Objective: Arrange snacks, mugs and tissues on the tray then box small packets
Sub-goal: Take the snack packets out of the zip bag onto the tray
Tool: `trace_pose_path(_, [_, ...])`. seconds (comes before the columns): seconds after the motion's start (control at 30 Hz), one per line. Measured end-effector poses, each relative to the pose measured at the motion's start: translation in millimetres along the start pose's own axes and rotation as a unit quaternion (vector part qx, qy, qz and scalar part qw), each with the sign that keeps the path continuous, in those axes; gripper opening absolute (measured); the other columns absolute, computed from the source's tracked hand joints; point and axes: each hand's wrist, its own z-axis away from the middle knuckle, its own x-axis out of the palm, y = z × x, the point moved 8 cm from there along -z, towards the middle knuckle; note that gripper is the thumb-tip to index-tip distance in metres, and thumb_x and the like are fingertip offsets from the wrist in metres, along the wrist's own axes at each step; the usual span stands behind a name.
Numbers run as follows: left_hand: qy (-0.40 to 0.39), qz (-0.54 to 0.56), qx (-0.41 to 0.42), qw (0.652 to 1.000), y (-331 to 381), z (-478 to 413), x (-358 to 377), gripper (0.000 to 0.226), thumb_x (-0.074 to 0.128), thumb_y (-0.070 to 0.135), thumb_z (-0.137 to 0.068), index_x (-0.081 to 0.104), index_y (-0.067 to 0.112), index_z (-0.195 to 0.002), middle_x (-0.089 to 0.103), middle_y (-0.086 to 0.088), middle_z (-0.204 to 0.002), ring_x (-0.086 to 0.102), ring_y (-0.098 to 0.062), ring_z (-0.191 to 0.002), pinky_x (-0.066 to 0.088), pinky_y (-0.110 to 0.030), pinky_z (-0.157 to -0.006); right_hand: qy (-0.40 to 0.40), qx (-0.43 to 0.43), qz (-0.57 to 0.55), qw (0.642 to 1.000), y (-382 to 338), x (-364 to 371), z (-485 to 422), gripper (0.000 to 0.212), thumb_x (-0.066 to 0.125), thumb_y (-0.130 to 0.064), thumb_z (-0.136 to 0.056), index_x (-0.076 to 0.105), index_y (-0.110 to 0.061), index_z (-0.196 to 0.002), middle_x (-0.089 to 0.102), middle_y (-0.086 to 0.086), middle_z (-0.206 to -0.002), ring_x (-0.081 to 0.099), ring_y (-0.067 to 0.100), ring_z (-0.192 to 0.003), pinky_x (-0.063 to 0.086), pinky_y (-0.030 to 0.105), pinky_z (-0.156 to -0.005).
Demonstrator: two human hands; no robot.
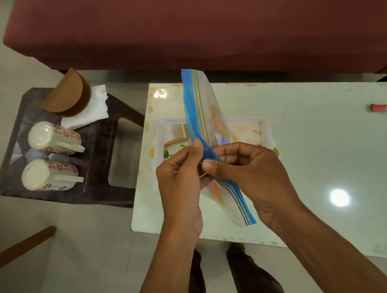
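Left hand (181, 178) and right hand (253, 176) raised over near edge of white table (332, 155). Zip bag (206, 126) pinched between both: blue seal strip gripped by left thumb and fingers, also clamped by right thumb and forefinger, hands touching at seal. Bag held upright, tilted, above white tray (266, 129) set on table. Small red packet (382, 108) seen well apart on right. On dark stool (105, 136) at left, two floral mugs (54, 139) laid on sides; behind them, tissues (92, 106) kept in brown holder (67, 95).

Clear bag (210, 111) with blue zip band, cream mugs (54, 140) with red flower print, maroon sofa (198, 21).
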Motion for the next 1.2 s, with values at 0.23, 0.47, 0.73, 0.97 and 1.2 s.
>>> trace_pose_path(0.23, [-0.002, 0.055, -0.005, 0.998, -6.6, -4.4, 4.7, 0.018, 0.06, 0.018, -0.098, 0.077, 0.023, -0.098, 0.079, 0.0, -0.101, 0.076, -0.022, -0.094, 0.063, -0.032, -0.07, -0.015, 0.092, -0.127, 0.987, 13.9, -0.3, -2.8, 0.013, 0.078, -0.032, -0.073, 0.077, -0.022, -0.081, 0.076, -0.004, -0.085, 0.071, 0.007, -0.074, 0.056, 0.024, -0.067])
trace_pose_path(0.47, [0.015, -0.084, 0.068, 0.994, 3.5, -8.2, 11.9, 0.013, 0.061, 0.026, -0.098, 0.071, 0.019, -0.102, 0.074, 0.003, -0.107, 0.073, -0.025, -0.1, 0.063, -0.044, -0.082, 0.086, -0.153, 0.193, 0.965, -22.1, -0.8, 8.6, 0.008, 0.064, -0.031, -0.091, 0.068, -0.026, -0.086, 0.069, -0.017, -0.08, 0.064, 0.002, -0.081, 0.051, 0.014, -0.078])
trace_pose_path(0.73, [0.016, -0.152, 0.073, 0.986, 10.2, -15.9, 12.8, 0.013, 0.074, 0.047, -0.082, 0.072, 0.038, -0.091, 0.076, 0.016, -0.092, 0.074, -0.011, -0.087, 0.064, -0.037, -0.079, 0.066, -0.154, 0.2, 0.965, -25.2, 7.8, -0.6, 0.016, 0.062, -0.025, -0.092, 0.068, -0.016, -0.105, 0.071, -0.012, -0.092, 0.066, 0.002, -0.084, 0.055, 0.019, -0.082])
trace_pose_path(0.97, [0.026, -0.142, 0.077, 0.987, 13.5, -26.1, 4.8, 0.011, 0.067, 0.032, -0.093, 0.076, 0.036, -0.087, 0.076, 0.01, -0.09, 0.074, -0.012, -0.086, 0.063, -0.031, -0.076, 0.068, -0.111, 0.155, 0.979, -15.3, 8.4, -12.5, 0.017, 0.062, -0.033, -0.092, 0.067, -0.024, -0.105, 0.07, -0.015, -0.093, 0.068, 0.002, -0.085, 0.055, 0.013, -0.073])
trace_pose_path(1.2, [0.045, -0.068, 0.039, 0.996, 10.3, -25.9, -5.5, 0.014, 0.067, 0.023, -0.094, 0.077, 0.028, -0.085, 0.077, 0.0, -0.092, 0.075, -0.019, -0.089, 0.063, -0.039, -0.08, 0.053, -0.074, 0.124, 0.988, -9.2, 17.0, -21.2, 0.013, 0.061, -0.03, -0.093, 0.069, -0.02, -0.089, 0.073, -0.006, -0.08, 0.069, 0.008, -0.074, 0.055, 0.02, -0.072])
